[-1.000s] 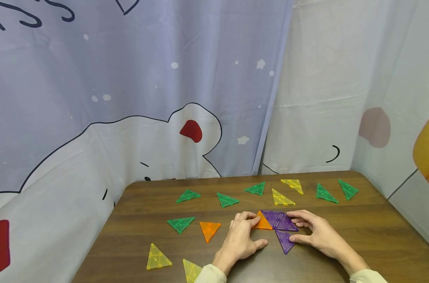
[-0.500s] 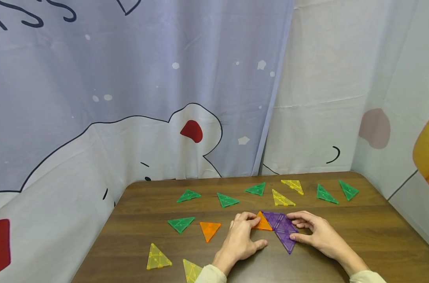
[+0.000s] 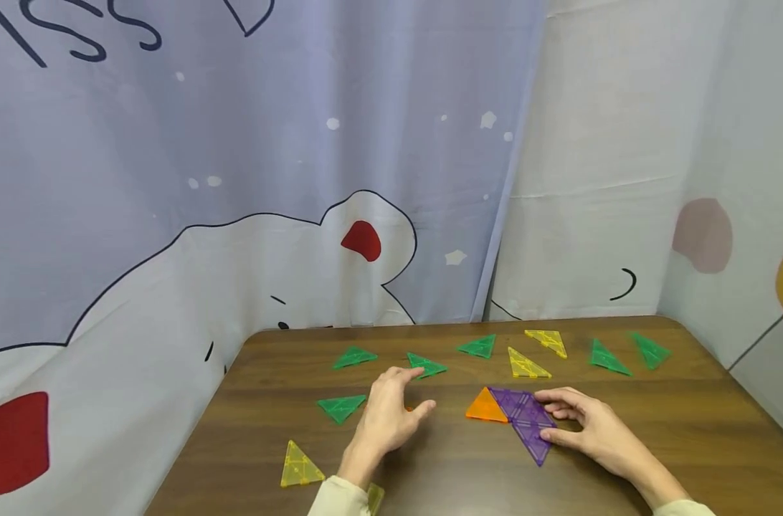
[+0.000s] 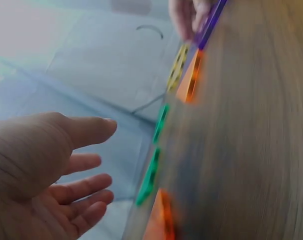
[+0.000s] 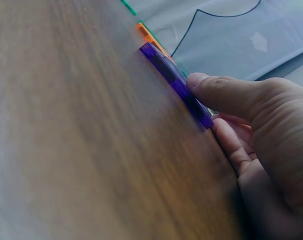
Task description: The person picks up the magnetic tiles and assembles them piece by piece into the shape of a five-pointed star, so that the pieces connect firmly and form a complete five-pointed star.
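Note:
Joined purple triangular magnetic tiles (image 3: 523, 412) lie flat in the middle of the table, an orange triangle tile (image 3: 487, 407) against their left side. My right hand (image 3: 591, 433) holds the purple tiles at their right edge; in the right wrist view its thumb rests on a purple tile (image 5: 176, 85), fingers at the far corner. My left hand (image 3: 381, 419) hovers above the table with spread, relaxed fingers and holds nothing. Beneath it, a second orange triangle tile (image 4: 161, 220) shows in the left wrist view; in the head view that hand hides most of it.
Several green triangle tiles (image 3: 354, 357) lie scattered along the back and left. Two yellow tiles (image 3: 527, 364) sit behind the purple ones. Another yellow tile (image 3: 300, 466) is at the front left, and one (image 3: 374, 498) is partly under the left sleeve. A printed curtain (image 3: 301, 272) hangs behind the table (image 3: 598, 408).
The lower purple tile has swung up flush against the other purple ones. My left hand has let go of the joined orange tile and moved left over the loose orange one.

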### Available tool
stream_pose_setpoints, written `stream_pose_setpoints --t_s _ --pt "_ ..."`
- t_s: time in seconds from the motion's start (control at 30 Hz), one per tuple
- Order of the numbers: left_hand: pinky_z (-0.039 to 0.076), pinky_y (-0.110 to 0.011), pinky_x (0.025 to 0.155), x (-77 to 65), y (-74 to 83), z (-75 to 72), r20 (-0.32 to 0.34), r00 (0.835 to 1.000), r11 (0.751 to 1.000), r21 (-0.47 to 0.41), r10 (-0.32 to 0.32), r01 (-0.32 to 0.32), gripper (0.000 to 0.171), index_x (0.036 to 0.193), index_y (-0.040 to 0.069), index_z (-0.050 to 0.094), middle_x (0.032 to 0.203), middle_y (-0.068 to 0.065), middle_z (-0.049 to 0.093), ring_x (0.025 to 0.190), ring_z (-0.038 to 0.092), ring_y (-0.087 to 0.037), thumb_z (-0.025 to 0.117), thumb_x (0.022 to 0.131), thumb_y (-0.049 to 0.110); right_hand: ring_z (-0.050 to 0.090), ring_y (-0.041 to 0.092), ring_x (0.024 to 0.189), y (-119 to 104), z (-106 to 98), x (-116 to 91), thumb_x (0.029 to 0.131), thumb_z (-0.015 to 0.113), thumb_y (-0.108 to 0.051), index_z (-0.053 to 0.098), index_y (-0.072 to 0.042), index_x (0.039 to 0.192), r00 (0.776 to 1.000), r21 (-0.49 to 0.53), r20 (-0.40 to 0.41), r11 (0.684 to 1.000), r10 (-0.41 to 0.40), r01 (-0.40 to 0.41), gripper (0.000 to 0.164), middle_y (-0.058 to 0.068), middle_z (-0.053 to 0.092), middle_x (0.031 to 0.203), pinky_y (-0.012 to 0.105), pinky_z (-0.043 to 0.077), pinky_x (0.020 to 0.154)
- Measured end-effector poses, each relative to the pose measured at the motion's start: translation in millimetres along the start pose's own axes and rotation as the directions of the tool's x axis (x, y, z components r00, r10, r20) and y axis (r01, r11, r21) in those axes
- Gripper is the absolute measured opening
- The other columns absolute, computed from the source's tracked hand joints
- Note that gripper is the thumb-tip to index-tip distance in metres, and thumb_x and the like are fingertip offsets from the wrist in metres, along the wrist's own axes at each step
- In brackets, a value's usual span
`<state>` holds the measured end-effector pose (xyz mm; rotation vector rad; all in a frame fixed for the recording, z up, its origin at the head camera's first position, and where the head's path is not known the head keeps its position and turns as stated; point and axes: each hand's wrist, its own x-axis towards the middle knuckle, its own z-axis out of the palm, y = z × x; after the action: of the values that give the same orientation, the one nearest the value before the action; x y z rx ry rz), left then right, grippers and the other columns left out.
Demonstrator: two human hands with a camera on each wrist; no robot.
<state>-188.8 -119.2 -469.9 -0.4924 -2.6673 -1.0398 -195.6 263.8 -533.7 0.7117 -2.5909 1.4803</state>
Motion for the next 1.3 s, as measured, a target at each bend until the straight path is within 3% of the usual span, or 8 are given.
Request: stream_pose_setpoints --t_s 0.17,0.5,0.73,0.93,1.3 --pt "0.061 -0.055 0.099 -12.4 -20.7 -20.8 0.020 0.998 0.998 0.037 -0.059 0.058 0.051 0.136 0.002 0.076 0.130 -0.017 0.074 0.120 0.071 -0.039 0.093 0.092 0.021 0.072 0.009 0.113 -2 -3 -2 0.094 0.092 -0.018 0.072 -0.008 0.140 0.999 -0.011 0.005 0.999 -0.036 0.036 0.051 0.013 0.072 0.138 0.019 0.059 0.095" --pt "0.061 -0.040 0.087 -20.7 -43.1 -41.3 0.187 0.978 0.996 0.036 -0.089 0.084 0.048 0.125 -0.001 0.080 0.118 -0.014 0.073 0.102 0.067 -0.028 0.100 0.084 0.016 0.072 0.010 0.113 -3 -1 0 0.094 0.092 -0.020 0.073 -0.007 0.140 1.000 -0.006 -0.004 1.000 -0.002 0.002 0.051 0.012 0.072 0.138 0.019 0.059 0.095" --pt "0.058 -0.024 0.076 -21.4 -49.1 -37.4 0.180 0.979 0.995 -0.019 -0.093 0.098 0.033 0.112 -0.001 0.083 0.107 -0.010 0.072 0.089 0.066 -0.017 0.098 0.084 0.009 0.072 0.011 0.111 -4 -2 -1 0.093 0.092 -0.015 0.072 -0.006 0.140 1.000 -0.007 -0.009 1.000 -0.027 0.027 0.051 0.012 0.073 0.136 0.020 0.059 0.093" --pt "0.055 -0.022 0.067 -19.6 -50.5 -29.7 0.155 0.984 0.994 -0.047 -0.093 0.101 0.014 0.098 0.006 0.084 0.093 -0.004 0.070 0.075 0.060 -0.004 0.094 0.090 0.010 0.072 0.011 0.111 -3 -2 -1 0.093 0.092 -0.014 0.072 -0.006 0.139 1.000 -0.002 -0.009 1.000 -0.027 0.027 0.051 0.013 0.073 0.136 0.020 0.059 0.093" --pt "0.054 -0.023 0.064 -17.5 -49.2 -24.9 0.200 0.975 0.987 -0.108 -0.098 0.121 0.018 0.090 0.010 0.082 0.080 0.004 0.071 0.070 0.061 -0.007 0.097 0.083 0.003 0.071 0.012 0.111 -3 -1 0 0.093 0.092 -0.014 0.072 -0.006 0.139 0.999 0.011 -0.007 0.999 -0.034 0.034 0.050 0.013 0.072 0.137 0.020 0.059 0.093"
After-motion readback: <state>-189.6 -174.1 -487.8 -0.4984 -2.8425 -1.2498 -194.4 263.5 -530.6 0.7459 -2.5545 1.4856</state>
